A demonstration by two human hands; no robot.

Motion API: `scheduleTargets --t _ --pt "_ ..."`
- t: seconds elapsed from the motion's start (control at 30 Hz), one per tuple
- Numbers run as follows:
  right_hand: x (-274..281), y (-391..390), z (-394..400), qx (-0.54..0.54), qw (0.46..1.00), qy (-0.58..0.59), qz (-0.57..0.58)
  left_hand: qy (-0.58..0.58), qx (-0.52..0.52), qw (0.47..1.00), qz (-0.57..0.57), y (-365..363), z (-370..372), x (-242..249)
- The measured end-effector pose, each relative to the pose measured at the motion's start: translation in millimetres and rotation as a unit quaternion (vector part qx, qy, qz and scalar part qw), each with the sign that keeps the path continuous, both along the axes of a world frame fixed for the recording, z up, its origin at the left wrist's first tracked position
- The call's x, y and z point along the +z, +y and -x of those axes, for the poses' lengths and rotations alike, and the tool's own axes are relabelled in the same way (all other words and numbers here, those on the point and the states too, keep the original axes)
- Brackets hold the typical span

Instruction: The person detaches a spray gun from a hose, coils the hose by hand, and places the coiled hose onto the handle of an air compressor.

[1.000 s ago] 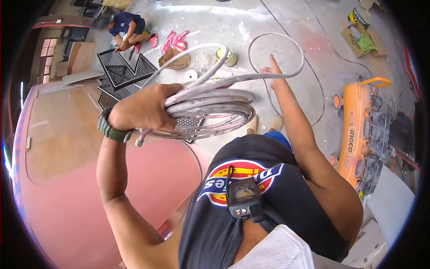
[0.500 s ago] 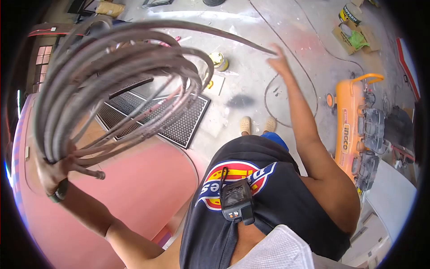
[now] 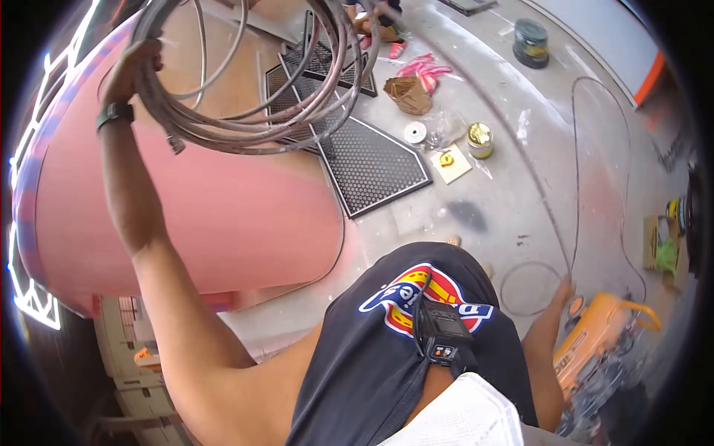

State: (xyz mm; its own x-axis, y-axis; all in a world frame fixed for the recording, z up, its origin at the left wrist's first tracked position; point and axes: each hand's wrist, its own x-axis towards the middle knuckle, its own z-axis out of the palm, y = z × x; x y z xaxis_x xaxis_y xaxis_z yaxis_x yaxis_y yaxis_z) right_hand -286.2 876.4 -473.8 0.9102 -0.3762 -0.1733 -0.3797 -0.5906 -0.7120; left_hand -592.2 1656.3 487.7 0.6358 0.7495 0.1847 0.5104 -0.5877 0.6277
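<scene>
My left hand (image 3: 134,68), raised at the upper left, is wrapped round a thick loop of coiled grey-brown hose (image 3: 245,132). A metal fitting on one hose end hangs just below that hand. From the coil, one length crosses the upper middle and runs down to my right hand (image 3: 564,290), low at the right. The fingers there are small and slightly blurred, closed round the hose. Near that hand, a thin loop of hose (image 3: 507,290) lies on the grey floor.
Left is a large pink curved panel (image 3: 223,215). Black perforated panels (image 3: 372,167) lie beyond it, near a paper bag (image 3: 407,95) and an open can (image 3: 480,140). Another person (image 3: 375,26) is at the top. An orange compressor (image 3: 595,334) stands lower right, a dark bucket (image 3: 530,43) upper right.
The view has turned. The coil and my left hand now appear higher in it. My right hand has gone from the upper middle down to the lower right, drawing the hose length out.
</scene>
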Motion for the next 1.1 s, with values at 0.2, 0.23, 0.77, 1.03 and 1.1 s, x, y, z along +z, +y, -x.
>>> scheduleTargets --t 0.2,0.23,0.77,1.03,1.1 --pt "178.9 -4.1 27.3 0.419 0.896 0.057 0.132 0.057 0.099 0.990 0.087 49.7 -8.9 -113.3" --pt "186.9 -0.2 21.6 0.423 0.903 0.040 0.056 0.059 0.115 0.986 0.105 57.2 -17.3 -138.4" --pt "561.4 281.8 -10.8 0.784 0.602 0.146 -0.029 -0.134 -0.078 0.838 0.523 41.9 -213.8 -505.2" --pt "567.3 339.3 -98.7 0.584 0.799 -0.075 -0.121 -0.123 -0.303 0.608 0.723 -104.1 -249.8 -495.4" --pt "536.8 338.2 -114.1 0.519 0.846 -0.079 -0.089 -0.123 -0.387 0.536 0.740 -125.2 -255.3 -496.2"
